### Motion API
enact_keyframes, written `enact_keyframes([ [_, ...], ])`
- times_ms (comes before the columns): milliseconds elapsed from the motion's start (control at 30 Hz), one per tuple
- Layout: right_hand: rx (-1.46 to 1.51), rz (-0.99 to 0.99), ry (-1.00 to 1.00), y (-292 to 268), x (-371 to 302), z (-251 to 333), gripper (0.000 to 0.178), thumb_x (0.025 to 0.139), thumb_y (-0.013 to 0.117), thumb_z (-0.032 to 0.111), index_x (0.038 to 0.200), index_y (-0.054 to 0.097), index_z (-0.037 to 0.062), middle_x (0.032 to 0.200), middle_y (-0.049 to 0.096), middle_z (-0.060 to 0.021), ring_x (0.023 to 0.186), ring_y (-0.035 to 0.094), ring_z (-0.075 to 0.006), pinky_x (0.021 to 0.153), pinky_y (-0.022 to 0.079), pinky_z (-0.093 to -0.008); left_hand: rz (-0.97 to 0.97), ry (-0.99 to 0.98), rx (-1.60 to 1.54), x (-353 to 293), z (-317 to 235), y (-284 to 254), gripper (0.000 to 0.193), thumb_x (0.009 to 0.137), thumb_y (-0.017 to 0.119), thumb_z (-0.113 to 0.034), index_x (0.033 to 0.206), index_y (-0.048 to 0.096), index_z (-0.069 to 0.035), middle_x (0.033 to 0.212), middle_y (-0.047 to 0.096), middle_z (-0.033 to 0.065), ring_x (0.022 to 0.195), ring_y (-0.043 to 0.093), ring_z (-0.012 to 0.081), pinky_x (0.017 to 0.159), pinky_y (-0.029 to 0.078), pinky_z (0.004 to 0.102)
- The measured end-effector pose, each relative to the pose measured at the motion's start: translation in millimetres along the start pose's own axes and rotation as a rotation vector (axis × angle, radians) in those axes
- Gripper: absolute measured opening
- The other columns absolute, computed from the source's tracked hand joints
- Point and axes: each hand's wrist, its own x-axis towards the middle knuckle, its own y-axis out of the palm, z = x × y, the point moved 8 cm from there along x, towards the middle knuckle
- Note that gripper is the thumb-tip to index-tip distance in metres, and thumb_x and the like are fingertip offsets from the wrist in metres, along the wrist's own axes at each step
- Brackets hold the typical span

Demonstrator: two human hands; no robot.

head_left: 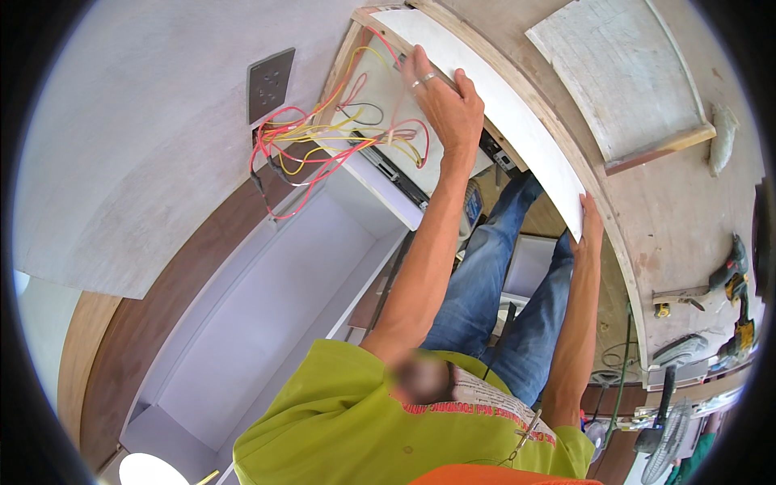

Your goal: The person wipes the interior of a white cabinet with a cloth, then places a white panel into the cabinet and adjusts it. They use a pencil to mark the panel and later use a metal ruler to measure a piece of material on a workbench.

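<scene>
A long, narrow white panel (517, 101) curves along a wooden frame in front of me. My right hand (588, 223) grips its near right end, with the thumb at the edge and the fingers mostly hidden beneath. My left hand (449, 105), wearing rings, rests across the panel's left edge and the wooden strip there. Its fingers stretch out and the thumb stands apart; the fingertips are slightly blurred. Beside the left hand, loose red and yellow wires (323, 145) hang from the wall and trail over a pale board.
A grey socket plate (271, 85) is on the left wall. Below it stands an open white cabinet box (267, 299). A white board (618, 81) lies at the upper right. Power drills (734, 275) and a fan (671, 440) are at the right. My legs extend under the frame.
</scene>
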Motion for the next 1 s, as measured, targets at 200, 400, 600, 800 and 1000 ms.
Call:
enact_keyframes([
  [200,-0.059,-0.035,0.049,-4.7,5.3,-4.1,0.062,0.096,0.065,0.016,0.148,0.044,-0.0107,0.133,0.063,-0.0208,0.109,0.069,-0.0227,0.086,0.058,-0.0311,-0.021,-0.027,-0.056,0.9,7.4,5.5,0.069,0.097,0.052,-0.005,0.154,0.018,0.011,0.158,0.018,0.0355,0.148,0.026,0.0497,0.119,0.031,0.0503],
  [400,-0.053,-0.053,0.066,13.5,13.2,0.1,0.057,0.095,0.07,0.018,0.14,0.052,-0.012,0.119,0.069,-0.0175,0.097,0.071,-0.0213,0.08,0.06,-0.0325,0.02,-0.158,-0.183,11.7,17.4,10.3,0.069,0.099,0.046,-0.008,0.157,0.014,0.009,0.162,0.017,0.035,0.153,0.019,0.0462,0.126,0.02,0.047],
  [600,0.063,-0.038,0.15,29.5,17.9,-2.7,0.037,0.095,0.072,0.022,0.116,0.067,-0.0079,0.097,0.074,-0.0131,0.076,0.073,-0.0186,0.062,0.06,-0.031,-0.019,-0.157,-0.183,22.0,25.7,15.9,0.074,0.093,0.044,-0.002,0.158,0.011,0.008,0.163,0.018,0.0338,0.154,0.02,0.0437,0.127,0.018,0.0456],
  [800,-0.064,0.002,0.149,33.5,31.2,-4.1,0.041,0.096,0.072,0.029,0.117,0.068,-0.006,0.097,0.075,-0.013,0.074,0.072,-0.0181,0.061,0.058,-0.0313,-0.017,-0.167,-0.114,30.5,12.3,19.5,0.074,0.092,0.047,0.003,0.155,0.009,0.015,0.161,0.017,0.0331,0.153,0.015,0.0432,0.126,0.018,0.0468],
  [1000,-0.116,0.092,0.136,33.3,20.4,-0.7,0.039,0.099,0.07,0.026,0.121,0.067,-0.0055,0.106,0.074,-0.0116,0.085,0.071,-0.0163,0.072,0.058,-0.0295,-0.044,-0.158,-0.148,29.0,14.3,17.0,0.077,0.095,0.052,-0.003,0.155,0.009,0.017,0.159,0.019,0.0362,0.149,0.022,0.048,0.124,0.02,0.0497],
])
